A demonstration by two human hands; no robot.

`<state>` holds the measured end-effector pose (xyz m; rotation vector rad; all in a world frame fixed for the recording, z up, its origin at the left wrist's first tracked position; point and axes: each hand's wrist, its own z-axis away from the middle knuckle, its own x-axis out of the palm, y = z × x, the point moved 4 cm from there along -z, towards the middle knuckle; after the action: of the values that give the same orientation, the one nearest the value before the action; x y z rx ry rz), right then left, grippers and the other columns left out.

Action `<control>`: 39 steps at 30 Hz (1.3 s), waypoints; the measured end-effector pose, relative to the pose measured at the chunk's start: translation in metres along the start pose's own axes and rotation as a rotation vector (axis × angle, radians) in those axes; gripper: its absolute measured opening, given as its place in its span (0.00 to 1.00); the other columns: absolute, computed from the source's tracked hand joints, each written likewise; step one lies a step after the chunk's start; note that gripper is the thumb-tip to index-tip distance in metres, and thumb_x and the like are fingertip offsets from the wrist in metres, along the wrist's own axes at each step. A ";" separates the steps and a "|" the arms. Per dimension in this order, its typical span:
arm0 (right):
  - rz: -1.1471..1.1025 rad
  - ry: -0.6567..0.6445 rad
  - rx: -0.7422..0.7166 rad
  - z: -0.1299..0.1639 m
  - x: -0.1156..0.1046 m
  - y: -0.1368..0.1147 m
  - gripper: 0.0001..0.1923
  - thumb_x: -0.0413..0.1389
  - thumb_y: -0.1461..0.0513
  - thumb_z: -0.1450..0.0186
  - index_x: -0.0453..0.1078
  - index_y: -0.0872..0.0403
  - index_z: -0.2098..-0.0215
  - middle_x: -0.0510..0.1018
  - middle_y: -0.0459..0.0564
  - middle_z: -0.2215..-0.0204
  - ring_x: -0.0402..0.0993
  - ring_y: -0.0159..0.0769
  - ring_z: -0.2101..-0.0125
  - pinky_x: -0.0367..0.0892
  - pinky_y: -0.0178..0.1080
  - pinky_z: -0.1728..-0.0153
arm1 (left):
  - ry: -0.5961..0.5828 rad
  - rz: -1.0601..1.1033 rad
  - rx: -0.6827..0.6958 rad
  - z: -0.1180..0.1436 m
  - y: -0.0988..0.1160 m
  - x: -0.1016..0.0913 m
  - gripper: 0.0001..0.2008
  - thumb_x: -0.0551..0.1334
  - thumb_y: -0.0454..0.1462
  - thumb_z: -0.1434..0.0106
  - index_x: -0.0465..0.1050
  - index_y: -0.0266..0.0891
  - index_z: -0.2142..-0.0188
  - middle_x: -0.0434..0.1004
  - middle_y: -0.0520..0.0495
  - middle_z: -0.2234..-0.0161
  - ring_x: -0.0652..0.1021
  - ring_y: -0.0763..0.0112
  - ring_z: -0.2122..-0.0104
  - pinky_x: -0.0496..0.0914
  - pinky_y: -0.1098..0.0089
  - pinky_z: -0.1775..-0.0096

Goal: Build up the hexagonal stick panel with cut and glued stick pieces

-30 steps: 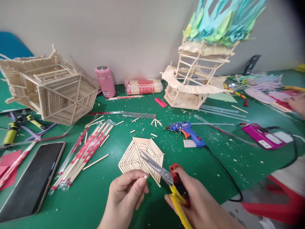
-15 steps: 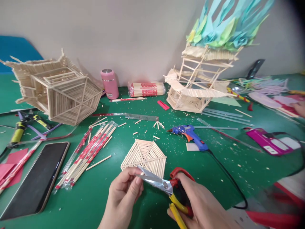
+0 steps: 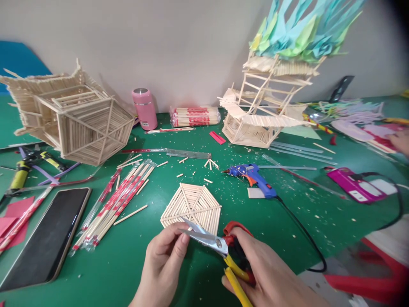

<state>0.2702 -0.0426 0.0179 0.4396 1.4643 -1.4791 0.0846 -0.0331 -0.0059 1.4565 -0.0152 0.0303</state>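
The left hand [image 3: 164,258] pinches a short stick [image 3: 190,229] between thumb and forefinger, most of it hidden, with only a pale end showing at the fingertips. The right hand [image 3: 260,266] grips the scissors [image 3: 218,243] by their red and yellow handles, the blades parted and pointing left so that they reach the fingertips and the stick end; whether they touch the wood cannot be told. Just beyond both hands, a six-sided panel [image 3: 191,204] of sticks lies flat on the green bench [image 3: 128,264], its near edge partly covered by the blades and the left hand. Right of the panel a blue glue gun [image 3: 254,175] lies on its side, its nozzle toward the left and a black cord [image 3: 298,230] running from its handle. Left of the panel are wrapped sticks [image 3: 119,209] in clear and red packets, then a dark phone [image 3: 46,238]. Farther back, a stick house [image 3: 99,128] lies tipped over, beside a pink flask [image 3: 145,108] and a bundle [image 3: 194,116] of sticks; to the right stands a stick tower [image 3: 263,121] topped with blue and green paper [image 3: 303,36]. Another person's hand [image 3: 401,140] shows at the right edge.
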 end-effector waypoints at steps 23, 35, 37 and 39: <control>-0.010 0.032 -0.043 0.003 0.004 0.002 0.10 0.52 0.58 0.43 0.55 0.51 0.66 0.72 0.49 0.76 0.72 0.39 0.77 0.65 0.38 0.79 | -0.006 -0.221 0.349 -0.002 0.012 -0.002 0.07 0.59 0.30 0.41 0.74 0.42 0.66 0.72 0.54 0.76 0.73 0.78 0.77 0.67 0.82 0.75; -0.038 0.033 0.011 0.008 0.014 0.004 0.11 0.51 0.63 0.47 0.60 0.53 0.64 0.74 0.48 0.78 0.73 0.39 0.75 0.63 0.35 0.77 | -0.064 -0.340 0.536 0.002 0.021 0.005 0.10 0.56 0.27 0.41 0.69 0.43 0.66 0.72 0.55 0.73 0.72 0.81 0.75 0.67 0.85 0.71; -0.051 0.012 0.037 0.010 0.012 0.002 0.12 0.51 0.64 0.47 0.61 0.53 0.64 0.74 0.48 0.77 0.73 0.38 0.75 0.63 0.35 0.76 | -0.073 -0.346 0.547 0.002 0.023 0.005 0.10 0.56 0.27 0.40 0.69 0.43 0.66 0.73 0.55 0.73 0.73 0.81 0.75 0.66 0.85 0.71; -0.064 -0.009 0.055 0.011 0.012 0.000 0.11 0.51 0.64 0.48 0.61 0.53 0.64 0.75 0.47 0.77 0.73 0.36 0.75 0.63 0.34 0.76 | -0.079 -0.342 0.550 0.003 0.024 0.006 0.10 0.56 0.27 0.40 0.69 0.43 0.66 0.73 0.56 0.73 0.72 0.81 0.75 0.66 0.85 0.71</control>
<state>0.2687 -0.0570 0.0104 0.4222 1.4448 -1.5732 0.0898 -0.0328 0.0188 1.9908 0.1913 -0.3254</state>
